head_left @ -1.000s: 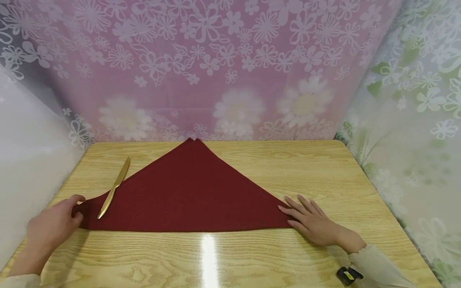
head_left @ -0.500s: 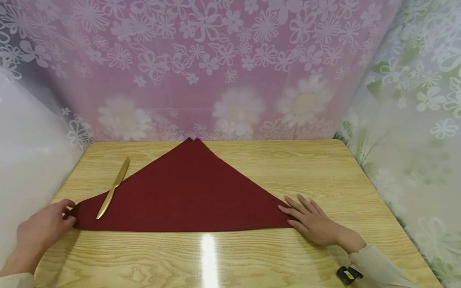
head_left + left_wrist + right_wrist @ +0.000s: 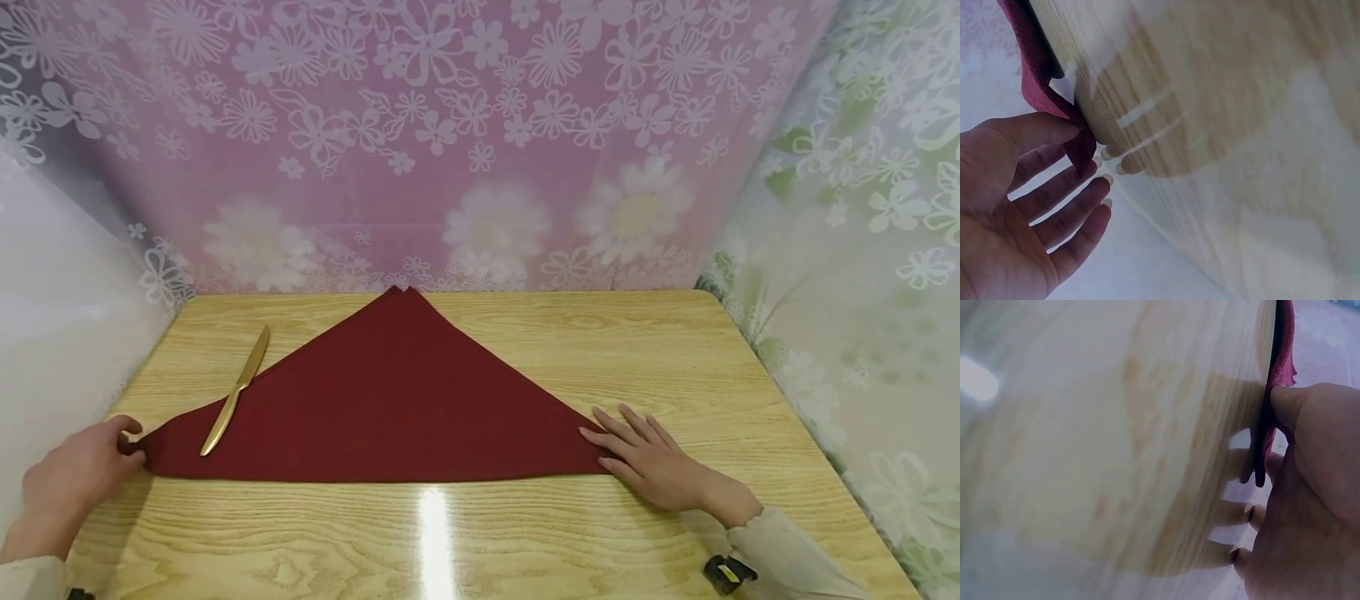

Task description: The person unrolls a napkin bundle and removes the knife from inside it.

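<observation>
A dark red cloth napkin (image 3: 390, 400), folded into a triangle, lies on the wooden table with its peak at the far edge. My left hand (image 3: 82, 471) pinches its left corner between thumb and fingers; in the left wrist view the corner of the napkin (image 3: 1079, 147) is raised off the table and curls under the thumb. On the right corner, my right hand (image 3: 656, 467) rests with its fingers spread and straight, pressing the cloth down. A gold table knife (image 3: 236, 392) lies aslant across the napkin's left edge, its blade pointing away.
The wooden table (image 3: 525, 533) reaches to a pink flowered curtain (image 3: 480, 150) at the back. Pale walls of similar cloth stand at the left (image 3: 67, 317) and right (image 3: 862, 333). A black wrist device (image 3: 729, 573) sits under the right sleeve.
My left hand has moved to the left with the napkin's corner, drawing that end out longer and flatter. The right hand and the knife have stayed in place.
</observation>
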Motion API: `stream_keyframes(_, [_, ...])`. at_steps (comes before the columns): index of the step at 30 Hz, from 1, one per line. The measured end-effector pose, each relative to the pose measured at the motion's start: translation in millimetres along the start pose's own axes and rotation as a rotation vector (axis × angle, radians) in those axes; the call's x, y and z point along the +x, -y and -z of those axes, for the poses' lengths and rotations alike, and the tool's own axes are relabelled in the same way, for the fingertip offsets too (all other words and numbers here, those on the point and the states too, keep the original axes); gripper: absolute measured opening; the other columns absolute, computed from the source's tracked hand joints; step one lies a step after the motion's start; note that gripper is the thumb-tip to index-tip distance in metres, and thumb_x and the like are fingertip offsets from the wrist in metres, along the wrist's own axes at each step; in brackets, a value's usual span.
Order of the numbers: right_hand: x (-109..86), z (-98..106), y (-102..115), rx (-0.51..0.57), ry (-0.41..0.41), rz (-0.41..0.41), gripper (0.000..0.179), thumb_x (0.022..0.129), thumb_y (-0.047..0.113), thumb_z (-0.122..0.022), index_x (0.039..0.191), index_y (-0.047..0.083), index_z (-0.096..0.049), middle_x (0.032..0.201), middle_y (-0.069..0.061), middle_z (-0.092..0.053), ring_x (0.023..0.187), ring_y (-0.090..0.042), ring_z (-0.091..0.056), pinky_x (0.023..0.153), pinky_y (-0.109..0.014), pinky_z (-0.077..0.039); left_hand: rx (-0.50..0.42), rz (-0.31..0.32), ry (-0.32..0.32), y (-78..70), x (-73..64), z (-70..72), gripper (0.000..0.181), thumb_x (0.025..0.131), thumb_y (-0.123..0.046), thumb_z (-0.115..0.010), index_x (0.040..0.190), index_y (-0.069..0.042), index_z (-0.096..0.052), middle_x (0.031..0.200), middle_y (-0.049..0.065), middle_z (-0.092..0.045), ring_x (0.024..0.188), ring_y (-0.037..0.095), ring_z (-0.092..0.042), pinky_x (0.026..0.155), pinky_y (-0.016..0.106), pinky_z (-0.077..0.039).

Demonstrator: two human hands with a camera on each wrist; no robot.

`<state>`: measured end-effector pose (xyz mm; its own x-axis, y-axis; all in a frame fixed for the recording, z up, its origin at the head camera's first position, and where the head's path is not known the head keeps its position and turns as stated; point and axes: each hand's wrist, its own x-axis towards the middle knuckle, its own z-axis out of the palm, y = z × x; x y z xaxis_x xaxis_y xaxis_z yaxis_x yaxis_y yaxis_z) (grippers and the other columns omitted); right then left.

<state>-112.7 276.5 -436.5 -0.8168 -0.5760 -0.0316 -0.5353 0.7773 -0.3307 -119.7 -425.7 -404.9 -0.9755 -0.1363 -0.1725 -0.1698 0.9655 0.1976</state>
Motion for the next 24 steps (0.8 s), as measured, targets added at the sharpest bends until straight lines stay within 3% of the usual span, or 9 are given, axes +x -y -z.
stream_keyframes(5, [0.4,0.6,-0.8,-0.046,-0.020,0.023,0.042,0.103,0.029,-0.044,0.144,0.022,-0.046,0.154,-0.009,-0.027,0.137,-0.047,-0.020,0.102,-0.069,-0.017,0.009,0.020,-0.012,-5.6,-1.1,1.7,0.041,0.082,-0.015,-0.070,0.112,0.006,-0.051,0.100,0.029,-0.059,0.087,0.049,-0.055,0.059,0.060,-0.041])
stream_keyframes(10, [1.2,3.6,-0.7,-0.118,-0.055,0.083,0.042,0.101,0.027,-0.048,0.142,0.020,-0.049,0.151,-0.012,-0.034,0.133,-0.048,-0.029,0.102,-0.064,-0.025,0.050,0.013,-0.120,-11.2,-5.3,0.5,0.039,0.080,-0.013,-0.070,0.109,0.004,-0.052,0.102,0.032,-0.050,0.085,0.051,-0.051,0.054,0.059,-0.043])
stream_keyframes(17, [4.1,8.3,-3.1,-0.202,-0.124,0.217,0.040,0.096,0.022,-0.057,0.136,0.013,-0.056,0.142,-0.018,-0.045,0.127,-0.045,-0.041,0.100,-0.056,-0.034,0.062,0.013,-0.183,-16.6,-9.4,-1.0,0.034,0.082,-0.011,-0.064,0.110,0.003,-0.052,0.108,0.034,-0.043,0.088,0.052,-0.046,0.053,0.061,-0.041])
stream_keyframes(24, [5.0,11.8,-4.7,-0.199,-0.091,0.214,0.040,0.097,0.025,-0.057,0.136,0.013,-0.056,0.142,-0.017,-0.045,0.128,-0.041,-0.041,0.103,-0.054,-0.032,0.057,-0.027,-0.202,-32.1,-10.8,-1.0,0.033,0.086,-0.017,-0.059,0.110,0.005,-0.054,0.109,0.033,-0.045,0.089,0.051,-0.045,0.053,0.060,-0.041])
